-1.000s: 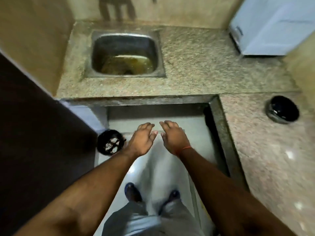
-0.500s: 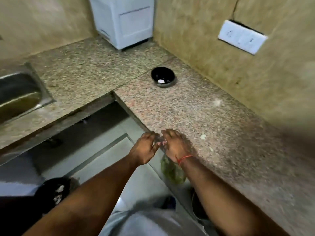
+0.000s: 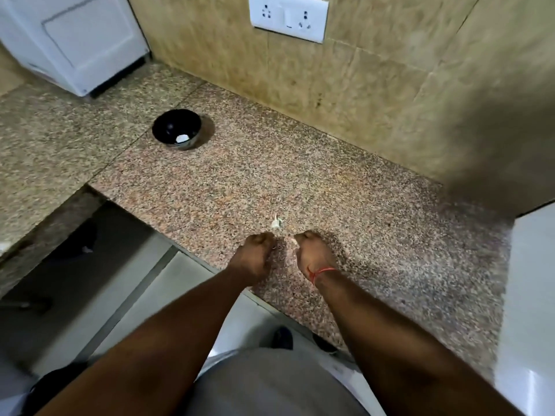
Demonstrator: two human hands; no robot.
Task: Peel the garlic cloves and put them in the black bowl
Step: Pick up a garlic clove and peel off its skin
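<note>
A: Right hand over the granite counter, fingers curled under; a pale bit shows at its fingertips, probably a garlic clove pinched there. Too small to confirm. Left hand just beside it, fingers also curled; whether it holds anything I cannot tell.

B: Progress?

A: Black bowl sits far back on the counter, well apart from both hands. One white piece lies inside, likely a peeled clove. So judged: at least one done, another in hand, peeling under way.

B: What's left?

A: Finish stripping this one, then carry it to the bowl. A loose whitish scrap lies on the counter just beyond the hands; skin or clove, unclear. No stock of unpeeled cloves visible.

B: Surroundings, obstructions?

A: White appliance at the back corner, wall socket on the tiled wall, a white surface at right. Nothing stands between hands and bowl; only the long reach matters.
</note>
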